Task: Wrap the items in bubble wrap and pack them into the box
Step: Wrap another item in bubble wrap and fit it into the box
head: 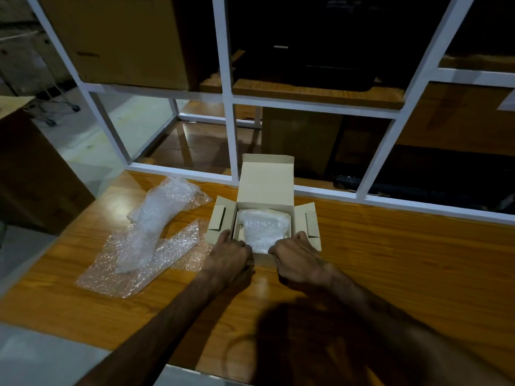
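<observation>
A small tan cardboard box (266, 182) stands open in the middle of the wooden table, its lid upright at the back and its side flaps spread out. Inside lies an item wrapped in bubble wrap (262, 228). My left hand (231, 253) grips the box's near left corner, fingers curled over the front wall. My right hand (296, 253) grips the near right corner the same way. To the left of the box lie a loose crumpled piece of bubble wrap (156, 218) and a flat sheet of bubble wrap (167, 257) under it.
The wooden table (404, 260) ends close behind the box at a white metal shelf frame (231, 135). Large cardboard cartons (119, 40) sit on the shelves. Another brown carton (33, 174) stands at the far left beside the table.
</observation>
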A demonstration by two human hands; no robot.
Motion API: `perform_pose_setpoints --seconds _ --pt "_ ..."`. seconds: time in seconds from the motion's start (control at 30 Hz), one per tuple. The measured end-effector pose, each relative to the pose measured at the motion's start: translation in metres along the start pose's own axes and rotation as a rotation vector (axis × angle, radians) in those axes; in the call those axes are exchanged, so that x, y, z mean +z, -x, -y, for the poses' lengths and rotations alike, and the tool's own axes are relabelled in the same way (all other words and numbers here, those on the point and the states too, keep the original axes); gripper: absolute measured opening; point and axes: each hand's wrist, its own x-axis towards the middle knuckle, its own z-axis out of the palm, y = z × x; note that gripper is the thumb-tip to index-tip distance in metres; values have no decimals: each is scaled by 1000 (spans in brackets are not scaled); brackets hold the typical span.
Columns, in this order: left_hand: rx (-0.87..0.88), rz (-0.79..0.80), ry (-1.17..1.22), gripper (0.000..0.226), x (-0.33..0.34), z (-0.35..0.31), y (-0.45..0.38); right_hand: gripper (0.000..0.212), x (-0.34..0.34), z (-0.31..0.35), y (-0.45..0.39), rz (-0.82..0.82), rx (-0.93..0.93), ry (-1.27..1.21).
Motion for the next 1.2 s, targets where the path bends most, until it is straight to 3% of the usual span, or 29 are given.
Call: perform_pose_setpoints --seconds 0.17,0.27,0.37,0.5,0.63,0.83,1.2 --pt "-33 75 93 42 -15 2 -7 24 -7 -1 -1 99 5 -80" --pt "-131 -22 371 46 -37 9 -17 20 -9 -10 -3 -48 -5 -121" --pt "-105 -121 354 79 -46 17 -32 28 -6 -15 -5 -209 31 -61" --pt "-91 130 222 121 -40 18 -46 58 7 -11 -7 -76 27 -7" --pt "-98 174 243 137 -35 14 -46 86 19 -13 -10 -23 17 16" --pt "-101 179 227 144 -35 9 -48 77 21 -17 -18 -30 5 -14" --pt "-129 185 257 135 -45 2 -41 68 15 -25 -19 -34 -29 -44"
